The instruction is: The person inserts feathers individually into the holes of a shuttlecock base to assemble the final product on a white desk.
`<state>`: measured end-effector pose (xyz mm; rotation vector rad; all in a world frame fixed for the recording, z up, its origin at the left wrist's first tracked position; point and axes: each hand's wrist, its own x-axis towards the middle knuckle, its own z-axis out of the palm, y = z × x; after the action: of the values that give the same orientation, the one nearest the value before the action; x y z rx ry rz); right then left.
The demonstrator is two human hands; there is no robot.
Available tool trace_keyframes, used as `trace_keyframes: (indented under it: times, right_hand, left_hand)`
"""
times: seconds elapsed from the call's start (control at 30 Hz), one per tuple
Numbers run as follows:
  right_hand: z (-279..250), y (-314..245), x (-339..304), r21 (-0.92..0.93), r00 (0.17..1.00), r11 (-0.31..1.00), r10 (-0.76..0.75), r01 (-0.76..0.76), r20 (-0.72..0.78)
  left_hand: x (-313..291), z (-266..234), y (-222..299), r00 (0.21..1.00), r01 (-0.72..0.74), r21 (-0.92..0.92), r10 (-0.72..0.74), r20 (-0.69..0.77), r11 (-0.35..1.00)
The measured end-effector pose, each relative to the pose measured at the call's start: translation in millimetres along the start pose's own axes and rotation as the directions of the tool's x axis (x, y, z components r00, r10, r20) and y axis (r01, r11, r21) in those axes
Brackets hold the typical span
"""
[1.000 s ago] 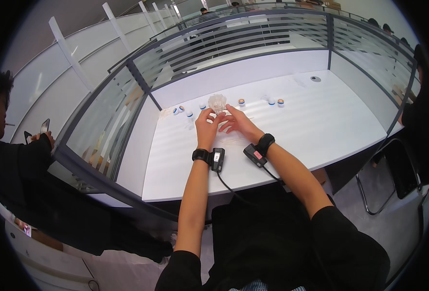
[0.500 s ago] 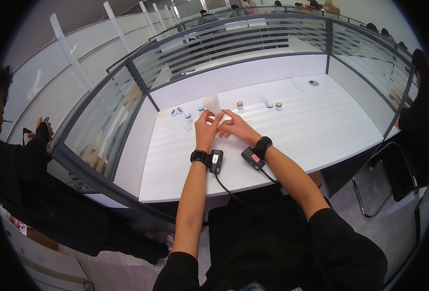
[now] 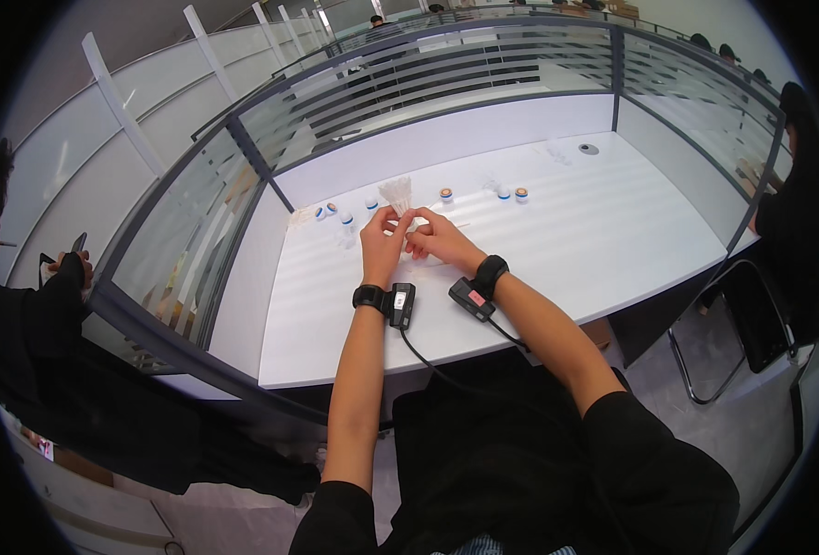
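Over the far half of the white desk (image 3: 576, 236), a white feathered shuttlecock (image 3: 396, 192) stands up between my hands, its feather skirt pointing away from me. My left hand (image 3: 383, 242) is closed round its lower part. Bent fingers of my right hand (image 3: 443, 244) press in at the same spot from the right, touching the left fingers. The shuttlecock's base is hidden by the fingers. Beyond and beside the hands lie several small round heads with blue bands, among them one head (image 3: 445, 195) with a tan top and another (image 3: 346, 219) left of my hands.
Farther right are two more blue-banded heads (image 3: 521, 194), with faint feathers by one. A round grommet (image 3: 589, 149) sits in the far right corner. Partition panels (image 3: 446, 125) enclose the desk. A person in black (image 3: 49, 370) stands at left; a metal-legged chair (image 3: 751, 319) is at right.
Both hands stay together on the shuttlecock, with only small finger shifts; its feathers show a little more clearly. The whole view has shifted slightly.
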<state>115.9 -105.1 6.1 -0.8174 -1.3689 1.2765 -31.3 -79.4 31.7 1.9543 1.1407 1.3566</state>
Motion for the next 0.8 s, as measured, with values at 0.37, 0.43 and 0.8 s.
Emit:
trace_keyframes:
  times: [0.37, 0.43, 0.8]
  right_hand:
    - [-1.3, 0.3, 1.4, -0.033, 1.0, 0.999, 0.022, -0.022, 0.006]
    - [1.6, -1.4, 1.6, -0.057, 0.999, 0.998, 0.041, -0.041, 0.012]
    - [0.3, 3.6, 3.4, -0.033, 1.0, 0.999, 0.008, -0.008, -0.016]
  left_hand:
    - [1.0, 1.5, -2.6, 1.0, 0.007, -0.026, -0.007, 0.004, 1.0]
    - [0.2, -0.5, -3.7, 1.0, 0.016, -0.037, -0.016, 0.003, 0.999]
    - [2.3, 1.0, -9.1, 1.0, -0.016, 0.016, 0.016, 0.005, 1.0]
